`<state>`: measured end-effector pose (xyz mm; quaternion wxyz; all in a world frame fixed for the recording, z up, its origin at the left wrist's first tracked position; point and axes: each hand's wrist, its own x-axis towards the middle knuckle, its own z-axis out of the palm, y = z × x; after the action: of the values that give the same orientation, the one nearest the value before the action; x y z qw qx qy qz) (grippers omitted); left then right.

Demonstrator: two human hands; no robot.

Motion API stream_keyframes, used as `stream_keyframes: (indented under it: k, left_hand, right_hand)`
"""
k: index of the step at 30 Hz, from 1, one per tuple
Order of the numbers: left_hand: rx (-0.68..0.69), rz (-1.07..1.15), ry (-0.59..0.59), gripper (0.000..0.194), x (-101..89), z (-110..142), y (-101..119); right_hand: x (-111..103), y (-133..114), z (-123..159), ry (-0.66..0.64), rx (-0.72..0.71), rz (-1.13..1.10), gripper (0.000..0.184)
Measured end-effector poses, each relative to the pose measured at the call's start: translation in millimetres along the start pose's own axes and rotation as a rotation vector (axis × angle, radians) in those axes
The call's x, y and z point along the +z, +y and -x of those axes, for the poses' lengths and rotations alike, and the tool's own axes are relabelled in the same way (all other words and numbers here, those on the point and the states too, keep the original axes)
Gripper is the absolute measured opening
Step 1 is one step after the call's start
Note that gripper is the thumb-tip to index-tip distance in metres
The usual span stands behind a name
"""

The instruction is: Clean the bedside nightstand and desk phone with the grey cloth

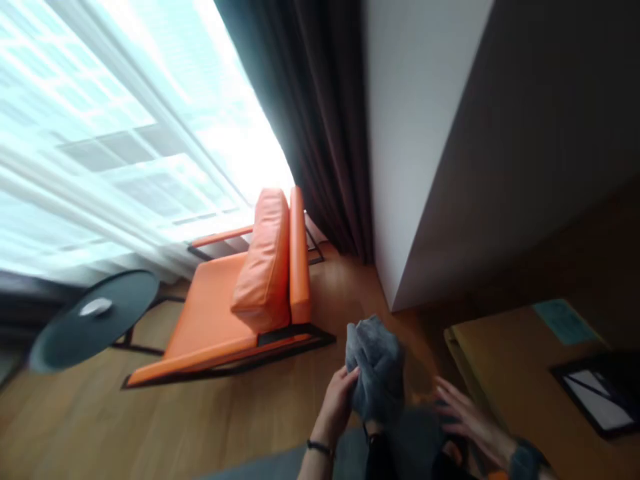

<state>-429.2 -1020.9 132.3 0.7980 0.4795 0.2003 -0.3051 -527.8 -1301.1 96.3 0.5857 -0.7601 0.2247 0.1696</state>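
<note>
A crumpled grey-blue cloth [376, 370] hangs in front of me, its folds bunched at the top. My left hand [339, 399] pinches the cloth at its left edge, thumb and fingers closed on it; a dark band circles that wrist. To the right of the cloth and apart from it, my right hand [469, 417] is spread with nothing in it. Its fingers are a little blurred and lie close to the edge of the wooden desk [493, 360]. What is underneath the cloth is hidden.
An orange armchair [215, 293] with a dark frame stands left, beside a round dark table [120, 310] bearing a small white item. Dark curtains [330, 133] and a wall corner [400, 293] are ahead. The desk holds a black-edged tray [603, 400] and a blue-green sheet [565, 321].
</note>
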Motion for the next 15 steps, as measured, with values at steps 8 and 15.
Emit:
stream_keyframes:
  k: [8, 15]
  left_hand:
    - [0.214, -0.886, -0.123, 0.086, 103.8, -35, -18]
    - [0.065, -1.247, -0.942, 0.116, 208.0, -27, -86]
  right_hand:
    - [1, -49, 43, 0.274, 0.151, -0.746, 0.081]
    - [-45, -12, 101, 0.704, 0.053, -0.823, 0.052]
